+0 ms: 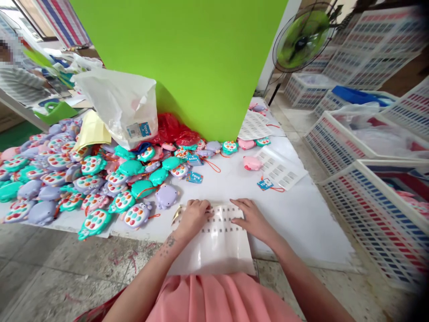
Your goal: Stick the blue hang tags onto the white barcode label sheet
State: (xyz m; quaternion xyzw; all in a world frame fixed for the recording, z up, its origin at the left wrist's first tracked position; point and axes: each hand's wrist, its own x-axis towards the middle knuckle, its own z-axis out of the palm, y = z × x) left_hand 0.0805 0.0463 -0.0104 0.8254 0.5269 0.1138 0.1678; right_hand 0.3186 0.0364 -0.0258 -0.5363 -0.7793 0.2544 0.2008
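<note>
A glossy, pale sheet (pixel 217 251) printed with rows of small dark squares lies at the near edge of the white tabletop (pixel 295 228), its smooth lower part reaching past that edge toward a softly pleated pink garment (pixel 217 299). The left hand (pixel 194 218) rests on its upper left with fingers curled; whether they pinch the film cannot be told. The right hand (pixel 250 219) lies at the upper right, thumb and fingers spread apart. Beyond, a matte sheet (pixel 283 170) of grey blocks lies beside a rounded pink toy (pixel 252 163) and a flat blue card tag (pixel 265 184). To the left spreads a heap of smooth, animal-shaped toys (pixel 43 211), many dotted with domed buttons, near a crinkled white plastic bag (pixel 124 98) and glossy red plastic (pixel 177 132). Lattice-walled plastic baskets (pixel 372 223) stand at the right.
</note>
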